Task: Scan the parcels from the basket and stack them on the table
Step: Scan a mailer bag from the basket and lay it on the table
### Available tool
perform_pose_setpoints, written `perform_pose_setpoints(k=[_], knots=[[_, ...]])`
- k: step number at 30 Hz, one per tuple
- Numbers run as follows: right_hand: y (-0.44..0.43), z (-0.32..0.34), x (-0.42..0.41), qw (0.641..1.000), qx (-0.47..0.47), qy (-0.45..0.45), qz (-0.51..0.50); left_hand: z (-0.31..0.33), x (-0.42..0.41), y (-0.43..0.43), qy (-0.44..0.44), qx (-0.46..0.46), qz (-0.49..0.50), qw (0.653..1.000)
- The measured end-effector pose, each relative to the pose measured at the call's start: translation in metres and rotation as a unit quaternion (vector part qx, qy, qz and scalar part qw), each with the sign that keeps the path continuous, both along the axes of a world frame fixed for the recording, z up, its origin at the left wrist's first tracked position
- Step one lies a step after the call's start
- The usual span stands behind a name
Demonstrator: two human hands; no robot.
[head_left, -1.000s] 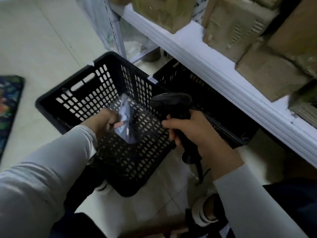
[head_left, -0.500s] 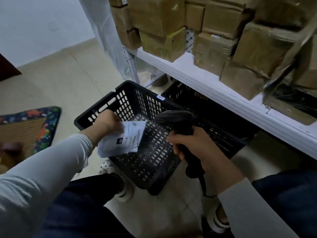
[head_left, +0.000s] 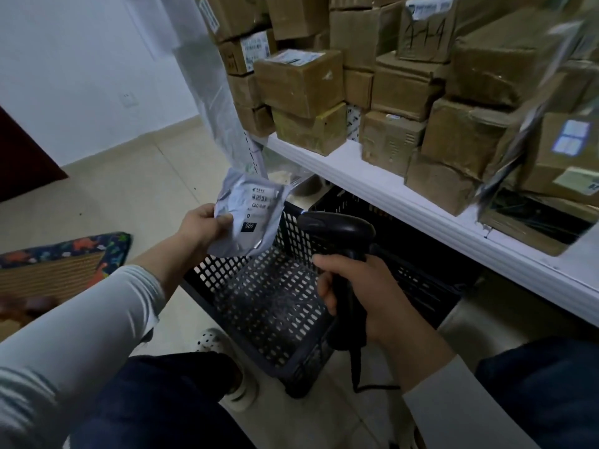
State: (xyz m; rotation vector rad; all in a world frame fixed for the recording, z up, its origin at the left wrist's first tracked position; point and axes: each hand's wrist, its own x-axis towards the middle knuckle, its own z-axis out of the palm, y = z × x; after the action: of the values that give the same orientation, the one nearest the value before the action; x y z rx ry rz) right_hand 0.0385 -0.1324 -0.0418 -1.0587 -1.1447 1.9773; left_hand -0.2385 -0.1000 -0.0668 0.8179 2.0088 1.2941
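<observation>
My left hand [head_left: 204, 223] pinches a flat grey plastic parcel [head_left: 251, 215] by its left edge and holds it up above the black basket [head_left: 259, 306], label and barcode facing me. My right hand [head_left: 353, 293] grips the handle of a black barcode scanner [head_left: 337, 228], whose head sits just right of the parcel and points toward it. The basket stands on the floor below both hands; its perforated bottom shows no parcels. The white table [head_left: 389, 196] runs along the right, stacked with cardboard boxes [head_left: 301, 79].
A second black crate [head_left: 421, 251] sits under the table behind the basket. A patterned mat [head_left: 64, 257] lies on the tiled floor at left. My knees and white shoes [head_left: 210, 341] are near the basket. The scanner's cable [head_left: 359, 377] hangs down.
My left hand lifted the grey parcel out of the basket and turned its label up. The view rose toward the table. My right hand kept the scanner beside it.
</observation>
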Motion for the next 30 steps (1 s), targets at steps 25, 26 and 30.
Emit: perform_pose_setpoints(k=[25,26,30], knots=[[-0.026,0.037,0.040,0.991,0.059,0.046,-0.108,0.049,0.054,0.002,-0.062,0.089,-0.066,0.992],[-0.027,0.040,0.046,0.989,0.062,0.059,-0.119,0.056,0.062,0.001,-0.061,0.103,-0.083,0.989],[-0.034,0.055,0.078,0.973,0.079,0.090,-0.197,0.087,0.106,0.001,-0.065,0.133,-0.195,0.970]])
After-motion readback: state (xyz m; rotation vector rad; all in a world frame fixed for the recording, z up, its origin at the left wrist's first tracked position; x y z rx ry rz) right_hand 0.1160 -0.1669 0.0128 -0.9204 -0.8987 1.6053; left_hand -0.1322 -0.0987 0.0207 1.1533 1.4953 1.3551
